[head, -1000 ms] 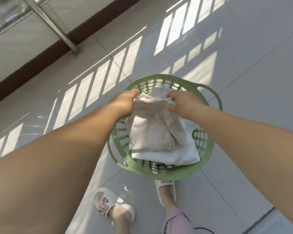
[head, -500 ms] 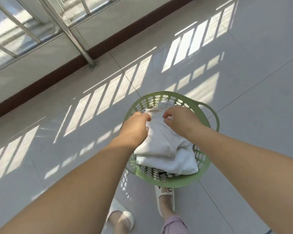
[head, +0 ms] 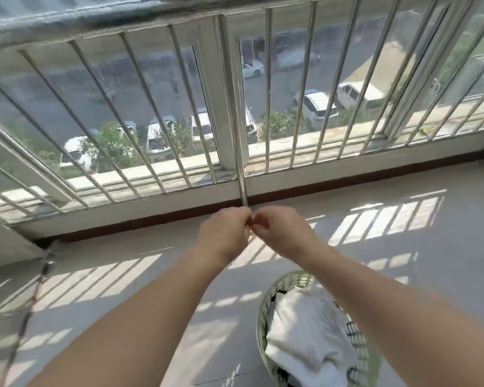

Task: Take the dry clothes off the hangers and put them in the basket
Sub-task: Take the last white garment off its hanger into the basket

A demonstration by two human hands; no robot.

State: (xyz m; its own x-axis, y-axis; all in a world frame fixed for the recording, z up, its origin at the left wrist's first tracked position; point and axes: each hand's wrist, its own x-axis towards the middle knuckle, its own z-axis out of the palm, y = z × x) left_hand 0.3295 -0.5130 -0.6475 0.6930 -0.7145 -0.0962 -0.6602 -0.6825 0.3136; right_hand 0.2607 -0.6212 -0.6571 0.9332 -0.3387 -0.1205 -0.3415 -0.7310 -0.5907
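both hands are raised in front of the window, well above the floor, their fingertips meeting at the middle of the view. the left hand (head: 224,236) has its fingers curled with thumb and forefinger pressed together, and the right hand (head: 284,235) is curled the same way, its fingertips touching those of the left — whether they pinch something small between them i cannot tell, as motion blur hides it. just above where the hands meet, a thin metal pole (head: 236,135) runs up past the window bars (head: 268,90); its lower end sits right at the fingertips, but whether either hand grips it is unclear. the green basket (head: 262,325) stands on the tiled floor (head: 123,289) near the lower right, below the right forearm, which covers part of its rim. white clothes (head: 305,331) lie piled inside it, reaching up to the rim, with a bit of darker fabric showing at the basket's near and far edges. sunlight through the bars falls in striped patches on the floor. a dark cord or chain (head: 31,303) slants along the left edge of the floor. beyond the glass, parked cars (head: 317,106) and small trees show far below.
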